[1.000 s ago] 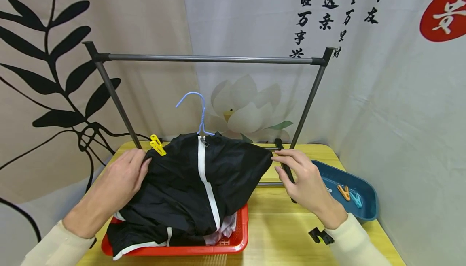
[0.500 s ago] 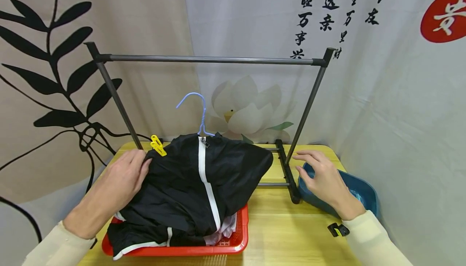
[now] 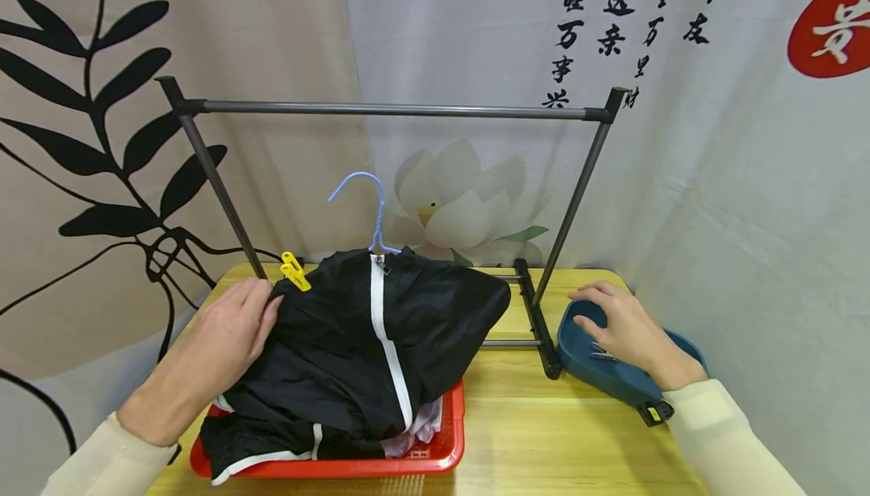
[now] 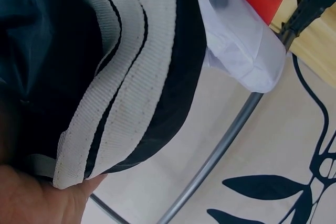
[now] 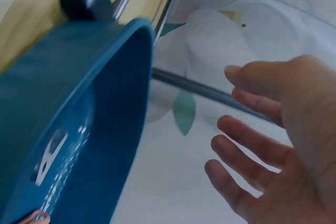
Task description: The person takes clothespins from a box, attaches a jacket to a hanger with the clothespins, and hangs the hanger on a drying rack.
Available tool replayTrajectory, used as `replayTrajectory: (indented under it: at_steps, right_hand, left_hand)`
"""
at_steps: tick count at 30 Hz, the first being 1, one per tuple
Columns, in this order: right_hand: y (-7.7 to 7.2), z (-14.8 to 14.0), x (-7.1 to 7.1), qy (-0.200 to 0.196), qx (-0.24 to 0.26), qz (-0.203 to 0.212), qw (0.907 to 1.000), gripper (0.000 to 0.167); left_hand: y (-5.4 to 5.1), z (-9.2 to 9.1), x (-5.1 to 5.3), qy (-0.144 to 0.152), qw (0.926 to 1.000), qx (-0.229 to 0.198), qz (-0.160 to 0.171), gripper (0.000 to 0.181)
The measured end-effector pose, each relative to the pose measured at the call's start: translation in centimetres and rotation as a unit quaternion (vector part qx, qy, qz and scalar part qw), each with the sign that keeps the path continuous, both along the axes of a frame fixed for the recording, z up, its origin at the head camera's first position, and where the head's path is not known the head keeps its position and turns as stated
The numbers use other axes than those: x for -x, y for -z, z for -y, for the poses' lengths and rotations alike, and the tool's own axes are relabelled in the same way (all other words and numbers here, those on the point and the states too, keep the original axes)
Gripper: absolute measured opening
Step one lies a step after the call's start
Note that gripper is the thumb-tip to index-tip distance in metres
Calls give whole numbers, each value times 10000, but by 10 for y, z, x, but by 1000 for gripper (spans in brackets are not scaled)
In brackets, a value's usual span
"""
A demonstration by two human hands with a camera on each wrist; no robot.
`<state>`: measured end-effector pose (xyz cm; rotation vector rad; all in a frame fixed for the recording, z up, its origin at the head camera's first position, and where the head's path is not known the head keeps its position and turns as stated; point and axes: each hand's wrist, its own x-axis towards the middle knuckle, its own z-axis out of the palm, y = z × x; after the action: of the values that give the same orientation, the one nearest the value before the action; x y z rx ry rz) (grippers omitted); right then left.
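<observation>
A black zip jacket [image 3: 326,345] with white trim hangs on a blue hanger [image 3: 377,209], its lower part lying over a red basket [image 3: 455,435]. At the jacket's left shoulder my left hand [image 3: 227,330] grips the fabric between thumb and fingers. Just beside that hand, a yellow clothespin [image 3: 295,271] is clipped on the shoulder. My right hand [image 3: 628,330] hovers over the blue bin [image 3: 578,352], fingers parted and holding nothing. In the right wrist view a white clothespin [image 5: 51,156] lies inside the bin, with part of an orange one [image 5: 35,217] at the frame's edge.
A grey metal rack [image 3: 394,109] stands behind the jacket, its right foot [image 3: 549,360] close to the bin. Pale cloth [image 3: 424,428] shows in the red basket. Everything stands on a yellow wooden table [image 3: 516,428], with a printed curtain behind.
My right hand has left the jacket's right shoulder and moved right, over the blue bin. My left hand and the jacket have stayed in place.
</observation>
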<state>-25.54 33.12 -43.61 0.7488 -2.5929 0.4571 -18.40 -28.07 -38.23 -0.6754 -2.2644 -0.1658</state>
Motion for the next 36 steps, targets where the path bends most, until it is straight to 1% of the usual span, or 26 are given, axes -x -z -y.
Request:
replayTrajectory:
  at_steps: [9, 19, 24, 27, 36]
  right_hand:
    - [7, -19, 12, 63, -386, 818, 9959, 37]
    - [19, -32, 21, 138, -684, 1244, 9898, 35]
    - [23, -37, 26, 65, -863, 1303, 9877, 35]
    - [24, -39, 28, 38, -953, 1344, 9863, 36]
    - [28, -44, 36, -79, -1226, 1855, 9749, 32]
  left_hand:
    - [0, 0, 1, -6, 10000, -17, 84, 33]
    - [0, 0, 2, -40, 9999, -29, 134, 32]
    - [0, 0, 2, -51, 9998, -35, 178, 31]
    - [-1, 1, 2, -7, 9999, -37, 156, 30]
    - [1, 2, 2, 30, 9999, -69, 123, 31]
